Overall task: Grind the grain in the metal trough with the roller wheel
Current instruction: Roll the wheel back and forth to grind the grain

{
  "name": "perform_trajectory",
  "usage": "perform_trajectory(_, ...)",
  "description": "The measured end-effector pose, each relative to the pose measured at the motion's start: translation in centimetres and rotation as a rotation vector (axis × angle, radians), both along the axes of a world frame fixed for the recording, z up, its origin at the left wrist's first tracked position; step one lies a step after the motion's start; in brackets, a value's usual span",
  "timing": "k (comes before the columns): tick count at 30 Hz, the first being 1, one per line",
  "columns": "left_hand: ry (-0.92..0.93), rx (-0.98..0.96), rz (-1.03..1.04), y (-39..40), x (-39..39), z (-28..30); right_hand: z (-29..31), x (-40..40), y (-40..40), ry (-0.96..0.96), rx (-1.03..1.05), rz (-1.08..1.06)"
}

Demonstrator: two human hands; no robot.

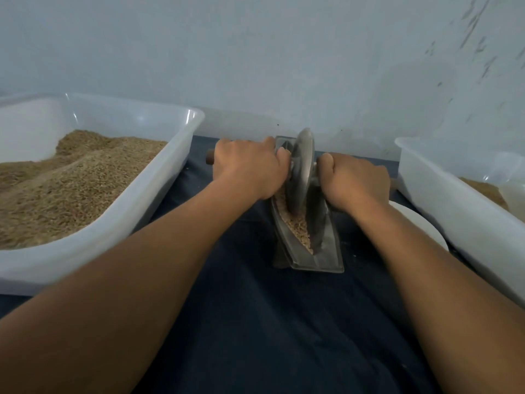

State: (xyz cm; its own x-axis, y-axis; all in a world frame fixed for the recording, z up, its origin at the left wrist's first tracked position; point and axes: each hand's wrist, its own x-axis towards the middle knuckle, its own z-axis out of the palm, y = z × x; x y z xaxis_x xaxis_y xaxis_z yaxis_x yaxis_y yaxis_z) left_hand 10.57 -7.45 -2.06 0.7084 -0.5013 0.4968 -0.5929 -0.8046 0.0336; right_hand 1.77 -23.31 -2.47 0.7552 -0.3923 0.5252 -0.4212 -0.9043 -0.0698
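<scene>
1. Your left hand [250, 169] and right hand [356, 182] each gripped the handle beside the wheel [302, 169].
2. The wheel stood in the trough [326, 251] amid grain [298, 226].
3. A dark cloth [255, 308] lay below; a pale wall [255, 52] stood behind.

Both arms outstretched, left grip [250, 169] fisted, right grip [356, 180] fisted

trough [308, 248] between tubs [159, 191], wheel [302, 169] inside

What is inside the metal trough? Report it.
The grey metal trough holds pale crushed grain, with the round metal roller wheel standing in it. Grain beneath the wheel and the left hand is hidden.
</scene>
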Motion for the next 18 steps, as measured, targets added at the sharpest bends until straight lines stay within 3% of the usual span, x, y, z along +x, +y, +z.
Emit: perform_trajectory(18,-0.007,-0.036,0.024,-2.0,3.5,0.1,1.7,3.9,-1.8,0.048,0.065,-0.011)
